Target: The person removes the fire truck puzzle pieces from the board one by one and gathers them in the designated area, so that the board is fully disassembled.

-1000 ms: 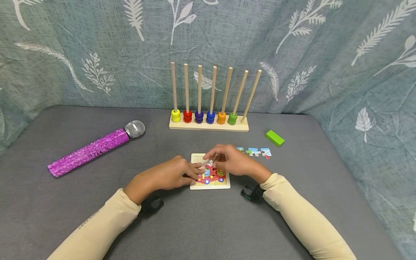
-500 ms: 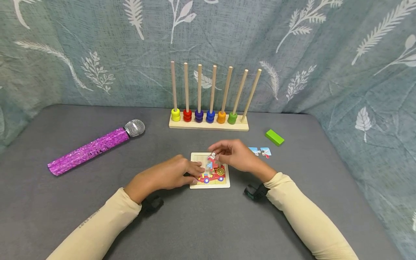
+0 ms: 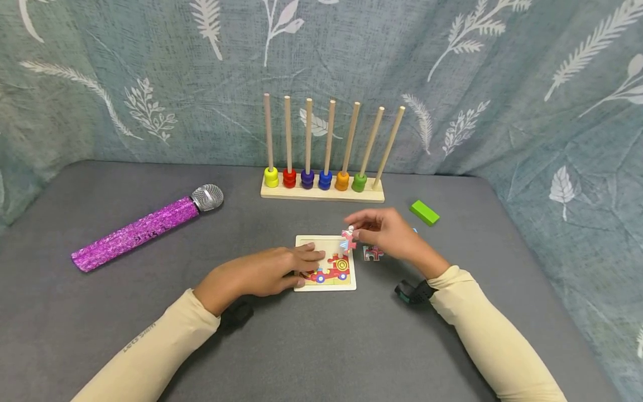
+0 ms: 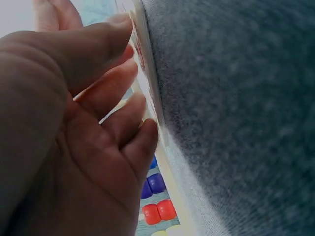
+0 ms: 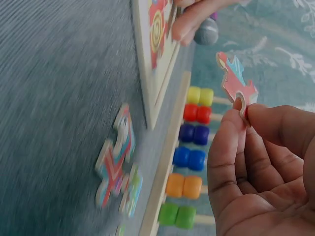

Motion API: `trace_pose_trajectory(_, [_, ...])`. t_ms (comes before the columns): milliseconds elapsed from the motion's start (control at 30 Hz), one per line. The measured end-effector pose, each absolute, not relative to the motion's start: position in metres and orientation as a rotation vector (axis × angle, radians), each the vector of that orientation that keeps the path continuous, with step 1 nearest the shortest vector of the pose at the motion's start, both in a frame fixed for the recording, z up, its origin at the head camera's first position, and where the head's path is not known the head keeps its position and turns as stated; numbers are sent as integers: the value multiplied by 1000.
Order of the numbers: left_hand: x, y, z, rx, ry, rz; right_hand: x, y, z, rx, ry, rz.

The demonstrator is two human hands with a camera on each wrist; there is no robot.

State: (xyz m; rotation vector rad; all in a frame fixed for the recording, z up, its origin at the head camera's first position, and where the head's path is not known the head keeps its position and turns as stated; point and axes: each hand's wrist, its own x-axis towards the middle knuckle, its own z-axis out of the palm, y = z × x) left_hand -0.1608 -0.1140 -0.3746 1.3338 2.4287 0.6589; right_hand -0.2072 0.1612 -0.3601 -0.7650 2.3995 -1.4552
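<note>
A wooden tray puzzle lies flat, its picture showing a red fire truck; bare wood shows in its upper part. My left hand rests on its left side with fingers fairly straight. In the left wrist view, the fingertips and thumb meet the tray's face. Over the tray's upper right, my right hand pinches a red and light-blue puzzle piece between thumb and fingers. The right wrist view shows that jigsaw piece raised and tilted. Below the right hand, another puzzle piece lies on the table.
A wooden bead stacker with pegs and coloured beads stands at the back. A purple glittery microphone lies at the left, a green block at the right. More loose puzzle pieces lie beside the tray, partly hidden from the head camera.
My right hand has lifted the red and blue puzzle piece out of the tray and moved right and away with it. My left fingers have shifted slightly right across the tray.
</note>
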Motion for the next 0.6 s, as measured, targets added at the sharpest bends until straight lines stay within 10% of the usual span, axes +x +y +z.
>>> trace_pose_trajectory(600, [-162,-113,-375,1361,2393,647,-207,200,-358,-652,2434,-1377])
